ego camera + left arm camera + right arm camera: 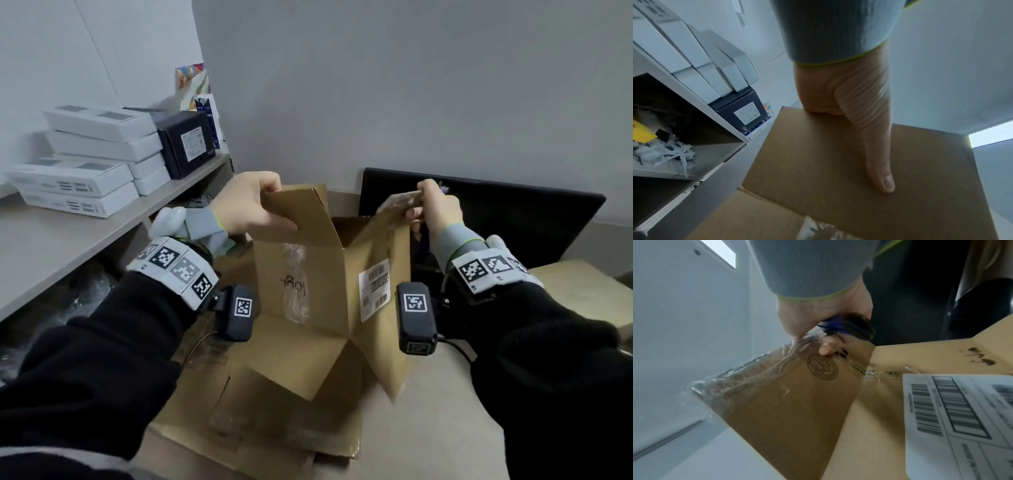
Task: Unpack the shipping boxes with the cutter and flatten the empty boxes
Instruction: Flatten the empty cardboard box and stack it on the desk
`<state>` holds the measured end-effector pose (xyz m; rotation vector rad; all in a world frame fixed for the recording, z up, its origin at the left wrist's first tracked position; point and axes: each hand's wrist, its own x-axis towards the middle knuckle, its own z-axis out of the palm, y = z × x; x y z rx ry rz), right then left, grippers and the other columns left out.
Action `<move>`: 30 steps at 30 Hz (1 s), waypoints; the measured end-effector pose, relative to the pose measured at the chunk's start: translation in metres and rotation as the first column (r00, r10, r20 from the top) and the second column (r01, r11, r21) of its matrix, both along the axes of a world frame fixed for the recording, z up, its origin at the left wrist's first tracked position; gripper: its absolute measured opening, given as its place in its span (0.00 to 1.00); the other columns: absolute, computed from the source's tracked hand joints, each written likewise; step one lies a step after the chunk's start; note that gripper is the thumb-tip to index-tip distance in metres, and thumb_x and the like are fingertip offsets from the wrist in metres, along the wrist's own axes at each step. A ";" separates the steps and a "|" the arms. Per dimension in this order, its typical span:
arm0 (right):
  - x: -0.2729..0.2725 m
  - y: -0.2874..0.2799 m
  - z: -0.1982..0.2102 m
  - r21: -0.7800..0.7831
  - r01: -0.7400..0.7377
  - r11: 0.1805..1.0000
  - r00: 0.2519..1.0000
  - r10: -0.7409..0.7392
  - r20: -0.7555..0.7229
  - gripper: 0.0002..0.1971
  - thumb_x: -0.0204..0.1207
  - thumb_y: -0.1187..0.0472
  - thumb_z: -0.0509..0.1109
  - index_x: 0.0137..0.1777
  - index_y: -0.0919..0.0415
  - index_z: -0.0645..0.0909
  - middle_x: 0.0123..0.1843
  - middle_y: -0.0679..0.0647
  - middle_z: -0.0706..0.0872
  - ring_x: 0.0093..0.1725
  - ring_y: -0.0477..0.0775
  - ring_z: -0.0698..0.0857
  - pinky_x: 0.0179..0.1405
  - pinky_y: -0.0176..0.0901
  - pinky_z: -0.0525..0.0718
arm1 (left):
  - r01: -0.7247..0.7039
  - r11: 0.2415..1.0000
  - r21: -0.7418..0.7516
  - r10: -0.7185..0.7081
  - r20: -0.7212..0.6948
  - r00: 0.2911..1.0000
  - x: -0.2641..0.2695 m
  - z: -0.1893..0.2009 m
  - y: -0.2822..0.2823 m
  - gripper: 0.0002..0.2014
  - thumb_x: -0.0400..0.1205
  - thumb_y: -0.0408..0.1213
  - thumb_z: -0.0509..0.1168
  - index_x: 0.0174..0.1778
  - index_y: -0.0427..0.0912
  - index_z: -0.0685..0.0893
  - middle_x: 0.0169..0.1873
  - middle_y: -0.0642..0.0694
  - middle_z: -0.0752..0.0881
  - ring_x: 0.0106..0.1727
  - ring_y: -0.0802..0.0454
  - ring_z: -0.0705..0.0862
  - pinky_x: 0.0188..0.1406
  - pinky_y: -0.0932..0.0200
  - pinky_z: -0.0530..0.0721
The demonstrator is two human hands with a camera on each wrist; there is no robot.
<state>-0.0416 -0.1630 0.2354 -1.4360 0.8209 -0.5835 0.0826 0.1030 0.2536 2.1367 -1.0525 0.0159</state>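
A brown cardboard box with a white shipping label is held up in the air, its flaps open above and below. My left hand grips the top left flap, and the thumb lies flat along the cardboard. My right hand pinches the tape-covered top right flap. The same hand also holds a blue and black cutter in its palm. I cannot see the cutter's blade. Flattened cardboard lies on the table under the box.
A grey shelf at the left carries stacked white boxes and a dark box. Plastic wrapping lies on the level below. A black panel leans on the wall behind. Another cardboard box sits at the right.
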 end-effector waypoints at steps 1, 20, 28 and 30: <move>-0.001 0.003 0.007 -0.012 -0.014 1.000 1.000 0.014 -0.003 0.11 0.74 0.52 0.62 0.36 0.59 0.73 0.25 0.55 0.79 0.18 0.53 0.69 0.20 0.36 0.67 | 0.005 1.000 -0.024 -0.006 -0.042 0.999 0.001 0.000 0.003 0.26 0.50 0.58 0.78 0.27 0.47 0.72 0.25 0.52 0.75 0.29 0.55 0.72 0.29 0.58 0.68; 0.030 0.095 -0.101 -0.226 -0.750 0.621 0.572 0.439 -0.693 0.19 0.76 0.46 0.70 0.54 0.58 0.71 0.37 0.54 0.83 0.21 0.49 0.73 0.19 0.37 0.70 | -0.192 0.939 0.284 0.331 -0.609 0.721 -0.003 -0.116 0.098 0.17 0.67 0.48 0.81 0.45 0.46 0.85 0.44 0.47 0.89 0.48 0.45 0.88 0.52 0.52 0.86; 0.054 0.123 -0.131 -0.328 -0.862 0.387 0.450 0.285 -0.846 0.18 0.74 0.47 0.69 0.57 0.58 0.77 0.54 0.55 0.85 0.47 0.57 0.81 0.41 0.40 0.76 | -0.260 0.905 0.336 0.425 -0.729 0.536 -0.009 -0.161 0.126 0.14 0.71 0.38 0.79 0.50 0.41 0.86 0.45 0.42 0.89 0.44 0.46 0.88 0.43 0.56 0.84; 0.061 0.131 -0.137 -0.339 -0.876 0.342 0.438 0.273 -0.856 0.15 0.74 0.50 0.66 0.57 0.57 0.78 0.55 0.55 0.85 0.48 0.58 0.83 0.43 0.42 0.80 | -0.314 0.873 0.372 0.487 -0.678 0.550 -0.004 -0.174 0.136 0.17 0.72 0.41 0.78 0.54 0.42 0.86 0.49 0.44 0.89 0.48 0.47 0.87 0.48 0.56 0.82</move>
